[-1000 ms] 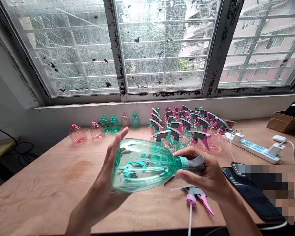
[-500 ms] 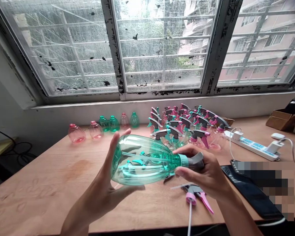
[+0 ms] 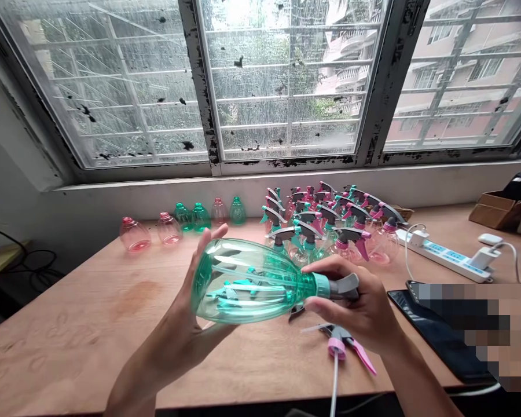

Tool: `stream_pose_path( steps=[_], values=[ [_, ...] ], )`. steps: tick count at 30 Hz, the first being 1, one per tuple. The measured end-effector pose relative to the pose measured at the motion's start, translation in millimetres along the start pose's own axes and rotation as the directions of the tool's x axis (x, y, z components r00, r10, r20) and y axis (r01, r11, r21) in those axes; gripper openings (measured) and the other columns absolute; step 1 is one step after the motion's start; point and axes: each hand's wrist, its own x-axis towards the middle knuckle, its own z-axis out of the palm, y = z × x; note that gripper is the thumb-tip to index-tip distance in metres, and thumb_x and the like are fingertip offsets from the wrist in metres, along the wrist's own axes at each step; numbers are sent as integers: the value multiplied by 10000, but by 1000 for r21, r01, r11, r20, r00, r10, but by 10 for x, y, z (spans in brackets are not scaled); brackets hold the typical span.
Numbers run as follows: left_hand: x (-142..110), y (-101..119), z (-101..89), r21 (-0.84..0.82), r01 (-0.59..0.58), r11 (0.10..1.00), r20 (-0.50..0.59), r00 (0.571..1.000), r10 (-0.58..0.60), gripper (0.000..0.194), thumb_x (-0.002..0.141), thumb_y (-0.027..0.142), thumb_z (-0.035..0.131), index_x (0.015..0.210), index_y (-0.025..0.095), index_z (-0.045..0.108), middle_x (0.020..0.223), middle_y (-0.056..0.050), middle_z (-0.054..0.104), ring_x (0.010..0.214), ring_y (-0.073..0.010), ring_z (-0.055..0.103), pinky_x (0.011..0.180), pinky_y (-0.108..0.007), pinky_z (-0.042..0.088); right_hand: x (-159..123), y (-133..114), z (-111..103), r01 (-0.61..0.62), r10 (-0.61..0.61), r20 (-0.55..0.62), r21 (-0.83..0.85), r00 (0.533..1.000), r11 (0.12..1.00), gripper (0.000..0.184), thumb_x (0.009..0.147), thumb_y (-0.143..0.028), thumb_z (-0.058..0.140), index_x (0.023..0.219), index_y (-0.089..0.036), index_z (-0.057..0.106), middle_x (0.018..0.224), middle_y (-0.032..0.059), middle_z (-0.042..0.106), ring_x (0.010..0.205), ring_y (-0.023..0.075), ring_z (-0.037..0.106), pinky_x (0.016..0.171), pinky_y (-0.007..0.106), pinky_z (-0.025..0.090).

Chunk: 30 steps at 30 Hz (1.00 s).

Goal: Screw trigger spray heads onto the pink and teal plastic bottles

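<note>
A clear green spray bottle (image 3: 247, 284) lies sideways in the air between my hands, its base to the left and its turquoise collar (image 3: 322, 285) to the right. My left hand (image 3: 184, 315) cups the base, thumb below and fingers behind. With thumb and fingers, my right hand (image 3: 358, 310) grips around the neck and collar; the grey spray head (image 3: 346, 286) shows at its palm. A thin tube runs inside the bottle. Turquoise sprayer parts on the table show through the plastic. Below my right hand lies a pink-and-grey spray head (image 3: 341, 341) with a long white tube.
Several assembled spray bottles (image 3: 321, 223) crowd the back of the wooden table (image 3: 69, 341). Headless pink bottles (image 3: 135, 234) and green bottles (image 3: 200, 217) stand at the back left. A power strip (image 3: 445, 255), a dark phone (image 3: 443, 339) and a cardboard box (image 3: 497, 211) are on the right.
The green spray bottle has shifted slightly left and turned a little about its length. Both hands keep hold of it; the left thumb is now more hidden beneath it.
</note>
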Motion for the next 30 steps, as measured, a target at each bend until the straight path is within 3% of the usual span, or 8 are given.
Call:
stream_pose_path(
  steps=[5, 8, 12, 16, 19, 23, 27, 30],
  values=[
    [32, 51, -20, -34, 43, 998, 9, 999, -43, 1169, 817, 547, 913, 1731, 468, 189, 1856, -75, 176, 1537, -431, 506, 1211, -594, 540, 11, -8, 21, -1, 1, 8, -18, 1000, 1000, 312, 864, -243, 934, 1124, -286, 767, 746, -47, 747, 524, 114, 657, 472, 178, 506],
    [2, 5, -19, -27, -29, 999, -40, 999, 28, 1103, 918, 420, 856, 1734, 488, 117, 1854, -71, 188, 1551, -392, 494, 1200, -541, 554, 27, 0, 23, -6, 6, -4, -19, 1000, 1000, 284, 859, -269, 939, 1094, -271, 781, 723, -46, 716, 526, 117, 641, 472, 185, 497],
    [5, -26, 8, -38, -123, 992, -65, 991, 121, 1043, 1026, 265, 712, 1722, 529, -20, 1845, -69, 213, 1429, -325, 628, 1106, -489, 617, 30, -5, 29, -10, 10, -12, -13, 1000, 1000, 276, 857, -274, 940, 1086, -269, 786, 716, -56, 698, 519, 103, 623, 471, 176, 489],
    [32, 15, 22, -2, -18, 1000, -62, 998, 18, 1116, 845, 413, 920, 1718, 471, 228, 1840, -69, 225, 1374, -383, 647, 1076, -529, 652, 6, -22, 25, 2, -2, 8, -14, 1000, 1000, 280, 880, -286, 922, 1114, -253, 772, 748, -29, 741, 513, 120, 652, 464, 194, 520],
    [11, 27, 5, -14, 10, 1000, -44, 999, -10, 1175, 702, 584, 978, 1678, 440, 340, 1848, -55, 199, 1536, -453, 484, 1171, -577, 588, -5, -26, 11, 7, -7, 20, -42, 1000, 999, 279, 890, -310, 914, 1122, -246, 773, 761, -2, 761, 525, 141, 672, 463, 211, 539],
    [-20, 12, -35, 30, -40, 999, -36, 998, 42, 1116, 851, 550, 883, 1728, 441, 201, 1853, -73, 190, 1681, -451, 222, 1310, -681, 368, 6, -16, 2, 0, 0, 13, -45, 1000, 999, 296, 870, -308, 932, 1119, -257, 779, 762, -4, 764, 528, 145, 681, 465, 211, 550],
    [-20, -20, -51, 7, -131, 991, -22, 991, 131, 984, 1038, 280, 691, 1738, 481, 30, 1840, -106, 236, 1639, -403, 366, 1210, -632, 510, 24, -6, 11, -19, 19, 15, 27, 1000, 999, 276, 863, -298, 938, 1086, -258, 781, 750, -22, 741, 514, 132, 668, 453, 200, 524],
    [-28, -48, -43, 21, -145, 989, -14, 989, 145, 913, 1087, 198, 551, 1735, 488, -25, 1841, -108, 232, 1607, -385, 431, 1213, -621, 500, 26, 2, 21, -33, 32, 16, 52, 999, 998, 269, 862, -286, 937, 1081, -255, 784, 731, -35, 719, 507, 120, 654, 447, 189, 500]
  ],
)
